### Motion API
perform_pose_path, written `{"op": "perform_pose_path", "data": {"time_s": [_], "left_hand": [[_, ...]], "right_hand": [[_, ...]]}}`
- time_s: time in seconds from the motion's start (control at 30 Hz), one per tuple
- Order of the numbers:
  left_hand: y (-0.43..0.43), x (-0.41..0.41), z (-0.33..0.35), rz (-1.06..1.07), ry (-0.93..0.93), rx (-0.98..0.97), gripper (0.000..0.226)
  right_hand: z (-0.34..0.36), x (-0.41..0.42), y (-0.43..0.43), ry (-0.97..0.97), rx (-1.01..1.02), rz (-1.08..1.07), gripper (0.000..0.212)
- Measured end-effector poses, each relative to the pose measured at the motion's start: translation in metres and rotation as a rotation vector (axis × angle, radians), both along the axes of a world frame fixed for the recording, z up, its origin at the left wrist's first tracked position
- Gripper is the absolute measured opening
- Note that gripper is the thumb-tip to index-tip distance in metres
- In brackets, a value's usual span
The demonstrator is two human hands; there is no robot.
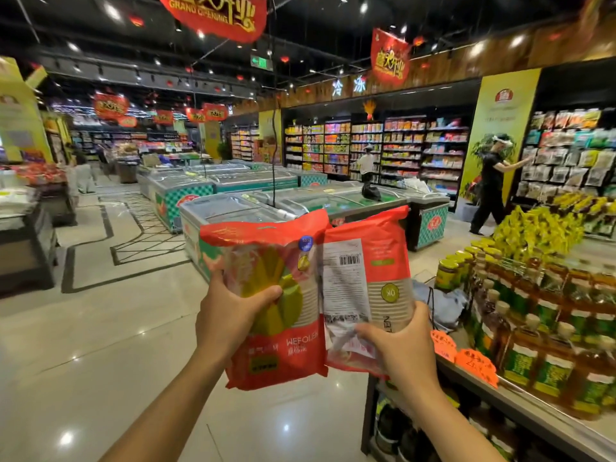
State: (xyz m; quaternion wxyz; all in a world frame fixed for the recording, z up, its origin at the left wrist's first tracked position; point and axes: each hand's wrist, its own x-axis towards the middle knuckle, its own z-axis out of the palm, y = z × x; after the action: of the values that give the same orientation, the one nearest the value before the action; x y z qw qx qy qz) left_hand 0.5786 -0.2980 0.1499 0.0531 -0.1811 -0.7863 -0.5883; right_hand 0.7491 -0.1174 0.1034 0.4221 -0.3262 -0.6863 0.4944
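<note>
While both packs hang in mid-air above the aisle floor, the left hand [233, 315] is curled round the front-facing red pack [293, 348] and the right hand [400, 341] is clamped on the barcode-side red pack [376, 258], the two touching edge to edge. Pick-up looks done and the comparing is on. What's left, I'd say, is choosing one, perhaps setting the other on the shelf [533, 415] beside the oil bottles [550, 365].

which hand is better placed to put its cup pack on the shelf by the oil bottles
Right, probably. The right hand holds the barcode-side pack next to the shelf of oil bottles. The left hand grips the front-side pack over the floor, with the other pack between it and the shelf.
</note>
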Motion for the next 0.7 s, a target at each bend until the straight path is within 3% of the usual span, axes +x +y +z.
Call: {"op": "perform_pose_path", "data": {"time_s": [0.4, 0.7], "left_hand": [[0.056, -0.114, 0.005, -0.007, -0.018, -0.011, 0.113], [0.117, -0.181, -0.002, 0.022, -0.032, -0.031, 0.115]], "right_hand": [[0.005, -0.112, 0.058, -0.054, 0.038, -0.023, 0.076], [0.000, -0.183, 0.122, -0.040, 0.010, 0.036, 0.069]]}}
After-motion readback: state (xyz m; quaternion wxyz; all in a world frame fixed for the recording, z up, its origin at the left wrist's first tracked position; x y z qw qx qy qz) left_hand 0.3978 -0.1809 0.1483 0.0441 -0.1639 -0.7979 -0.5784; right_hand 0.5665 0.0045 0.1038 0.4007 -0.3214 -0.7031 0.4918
